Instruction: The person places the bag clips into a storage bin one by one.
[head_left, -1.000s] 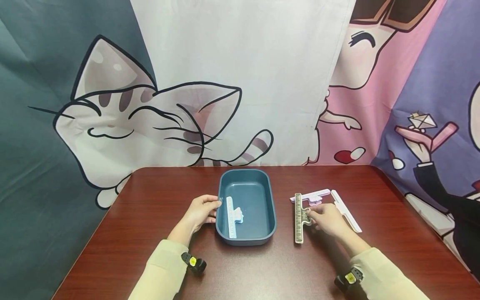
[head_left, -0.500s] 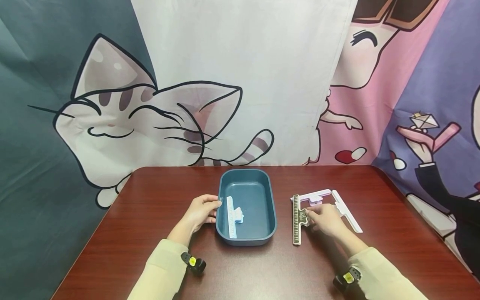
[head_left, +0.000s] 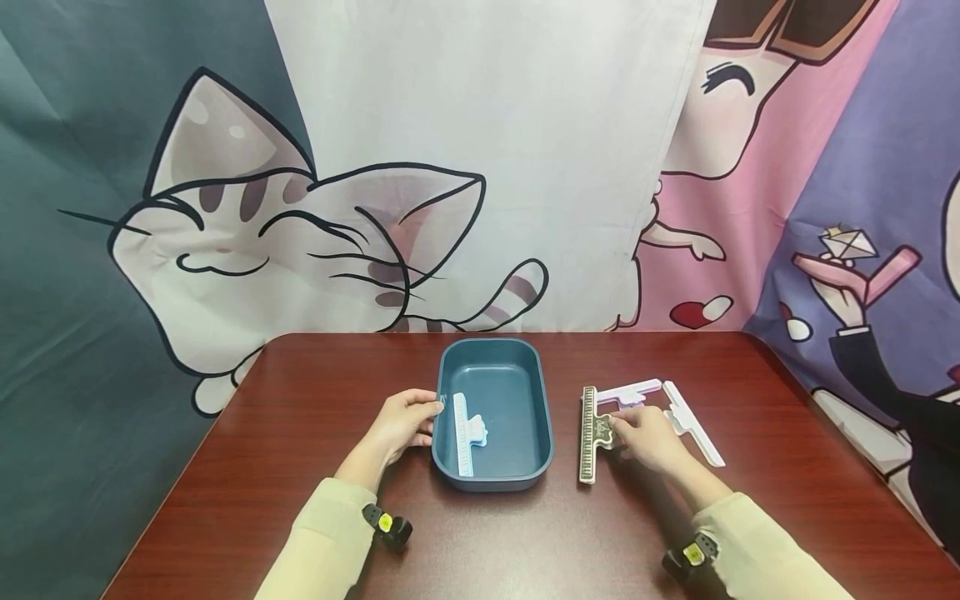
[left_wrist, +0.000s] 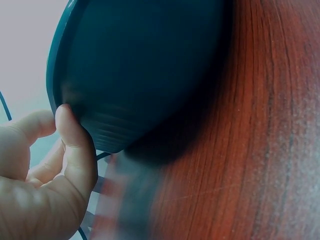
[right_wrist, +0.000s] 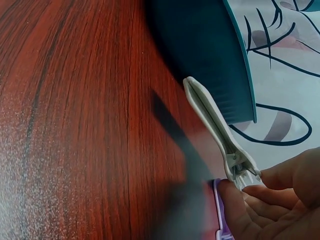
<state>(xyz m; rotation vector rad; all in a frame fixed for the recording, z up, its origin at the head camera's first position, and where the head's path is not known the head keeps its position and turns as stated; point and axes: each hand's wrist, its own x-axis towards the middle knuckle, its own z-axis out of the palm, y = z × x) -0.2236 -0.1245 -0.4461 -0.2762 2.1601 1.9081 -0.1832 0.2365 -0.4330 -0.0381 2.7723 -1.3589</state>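
My left hand (head_left: 401,425) pinches the left rim of a dark teal tray (head_left: 517,479) between thumb and fingers; the left wrist view shows the thumb on the outer wall. Inside the tray, along its left side, lies a pale blue clip (head_left: 464,437). To the right of the tray, my right hand (head_left: 651,440) holds a cream and dark green clip (head_left: 588,435) by its handle, its long bar pointing towards and away from me. In the right wrist view this clip (right_wrist: 212,117) hangs above the table, its shadow apart from it.
A lilac clip (head_left: 637,388) lies behind the held clip, partly hidden by it and the right hand. Right of that is a white clip (head_left: 697,427), slanted on the reddish-brown wooden table (head_left: 480,542). A cartoon-printed cloth (head_left: 570,125) hangs behind the table.
My right hand has shifted slightly left with the cream and dark green clip, bringing it nearer the tray. The left hand and the tray stay where they were.
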